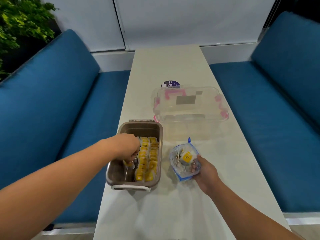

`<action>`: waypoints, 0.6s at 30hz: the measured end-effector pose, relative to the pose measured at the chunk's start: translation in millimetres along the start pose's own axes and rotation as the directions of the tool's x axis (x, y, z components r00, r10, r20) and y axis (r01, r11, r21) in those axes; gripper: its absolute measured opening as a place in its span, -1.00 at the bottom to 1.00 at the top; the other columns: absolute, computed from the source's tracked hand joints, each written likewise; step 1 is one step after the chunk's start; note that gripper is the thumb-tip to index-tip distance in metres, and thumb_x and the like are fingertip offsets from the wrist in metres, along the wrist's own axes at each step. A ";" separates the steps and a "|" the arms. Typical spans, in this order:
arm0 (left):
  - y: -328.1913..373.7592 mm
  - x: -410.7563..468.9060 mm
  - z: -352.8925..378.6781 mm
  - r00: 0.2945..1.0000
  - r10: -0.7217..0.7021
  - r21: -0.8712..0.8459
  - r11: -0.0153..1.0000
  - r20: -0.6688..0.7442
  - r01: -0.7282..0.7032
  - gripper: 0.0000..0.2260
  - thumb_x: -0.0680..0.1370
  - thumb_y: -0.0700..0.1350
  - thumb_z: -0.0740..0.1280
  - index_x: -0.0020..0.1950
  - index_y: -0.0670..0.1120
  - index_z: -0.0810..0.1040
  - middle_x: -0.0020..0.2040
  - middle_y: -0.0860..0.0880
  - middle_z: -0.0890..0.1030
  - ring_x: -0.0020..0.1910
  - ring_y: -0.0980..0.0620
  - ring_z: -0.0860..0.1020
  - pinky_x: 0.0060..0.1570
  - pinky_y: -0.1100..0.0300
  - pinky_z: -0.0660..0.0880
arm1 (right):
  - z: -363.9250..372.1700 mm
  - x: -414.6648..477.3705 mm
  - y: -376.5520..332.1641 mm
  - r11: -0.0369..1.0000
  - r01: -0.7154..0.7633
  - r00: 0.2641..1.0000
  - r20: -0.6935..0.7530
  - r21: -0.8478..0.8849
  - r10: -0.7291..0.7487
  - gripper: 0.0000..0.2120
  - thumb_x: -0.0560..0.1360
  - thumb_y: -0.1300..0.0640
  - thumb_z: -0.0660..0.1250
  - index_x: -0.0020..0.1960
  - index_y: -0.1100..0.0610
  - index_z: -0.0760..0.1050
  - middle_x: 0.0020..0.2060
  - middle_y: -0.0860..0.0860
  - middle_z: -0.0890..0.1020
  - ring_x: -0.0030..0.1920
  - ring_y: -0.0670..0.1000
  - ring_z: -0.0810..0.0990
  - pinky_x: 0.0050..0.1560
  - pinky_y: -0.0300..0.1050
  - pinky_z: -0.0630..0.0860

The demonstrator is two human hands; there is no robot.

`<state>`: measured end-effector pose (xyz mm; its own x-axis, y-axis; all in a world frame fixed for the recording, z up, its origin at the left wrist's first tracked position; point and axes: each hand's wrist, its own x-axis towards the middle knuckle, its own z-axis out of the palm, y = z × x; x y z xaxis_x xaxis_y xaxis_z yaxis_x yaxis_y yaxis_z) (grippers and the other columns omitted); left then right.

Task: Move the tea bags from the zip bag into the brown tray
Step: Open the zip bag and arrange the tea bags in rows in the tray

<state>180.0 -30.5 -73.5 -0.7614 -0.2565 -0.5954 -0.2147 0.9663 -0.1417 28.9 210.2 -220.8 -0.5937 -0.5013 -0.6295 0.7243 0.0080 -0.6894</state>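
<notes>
The brown tray (138,129) lies at the table's (173,66) left edge, its long axis running near to far. Two rows of yellow tea bags (147,160) run lengthwise along its right wall. The left hand (129,148) reaches inside, fingertips pinching one tea bag (128,164) near the middle. Beside the tray, the right hand (206,172) grips the zip bag (183,160) by its near corner, mouth pointing away. A clear box (188,104) sits farther along.

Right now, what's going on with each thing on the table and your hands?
Left hand: in the tray, pinching a tea bag.
Right hand: gripping the zip bag.
Zip bag: one yellow tea bag shows inside.
Tray: open, part full, tea bags in rows.
Clear box: looks empty.
</notes>
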 end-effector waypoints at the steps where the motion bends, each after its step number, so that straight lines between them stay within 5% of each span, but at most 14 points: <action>1: 0.4 6.3 3.9 1.000 0.003 0.019 1.000 -0.012 -0.003 -0.94 0.44 -0.15 0.37 -0.20 -0.03 0.64 -0.25 0.02 0.60 -0.26 0.02 0.53 -0.28 0.20 0.46 | 0.3 0.7 0.3 1.000 -0.007 1.000 0.001 0.012 0.007 -0.61 0.74 0.08 0.11 0.36 0.32 0.51 0.23 0.26 0.66 0.25 0.26 0.63 0.07 0.10 0.60; 7: -6.6 38.0 19.6 0.997 -0.039 0.183 0.982 -0.070 0.051 -0.85 0.54 -0.15 0.27 -0.05 -0.11 0.64 -0.14 -0.08 0.62 -0.25 -0.08 0.55 -0.22 0.07 0.57 | -0.1 3.2 3.1 1.000 0.000 0.999 -0.038 0.004 0.000 -0.64 0.73 0.09 0.15 0.34 0.31 0.53 0.19 0.24 0.68 0.15 0.19 0.68 0.10 0.09 0.61; 11: -11.8 49.7 23.8 0.991 -0.017 0.268 0.962 -0.130 0.052 -0.81 0.57 -0.17 0.23 0.00 -0.09 0.64 -0.08 -0.08 0.66 -0.14 -0.11 0.64 -0.26 0.08 0.53 | -0.3 5.7 7.3 1.000 0.028 0.998 -0.065 -0.004 -0.028 -0.61 0.72 0.09 0.17 0.37 0.35 0.49 0.29 0.32 0.60 0.28 0.26 0.61 0.29 0.20 0.52; 15: -10.0 54.2 32.7 0.991 0.003 0.314 0.949 -0.135 0.040 -0.81 0.55 -0.23 0.22 0.02 -0.12 0.62 -0.05 -0.09 0.66 -0.11 -0.12 0.65 -0.18 0.03 0.60 | -1.1 9.0 12.4 0.998 0.055 0.993 -0.103 -0.017 -0.057 -0.60 0.71 0.08 0.19 0.34 0.38 0.48 0.22 0.33 0.62 0.20 0.27 0.62 0.22 0.17 0.55; 18: -4.1 51.8 37.8 0.994 0.022 0.364 0.931 -0.106 0.018 -0.83 0.53 -0.29 0.24 0.04 -0.15 0.58 -0.01 -0.10 0.62 -0.08 -0.12 0.64 -0.24 0.06 0.52 | 0.3 5.7 12.4 0.997 0.079 0.991 -0.105 -0.010 -0.080 -0.74 0.70 0.07 0.22 0.14 0.28 0.51 -0.04 0.24 0.55 -0.04 0.17 0.57 -0.02 0.05 0.53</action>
<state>164.6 -47.0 -133.6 -0.8267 -0.2357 -0.5109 0.0086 0.9027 -0.4303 34.6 207.2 -232.8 -0.6831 -0.4068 -0.6065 0.6715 -0.0234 -0.7407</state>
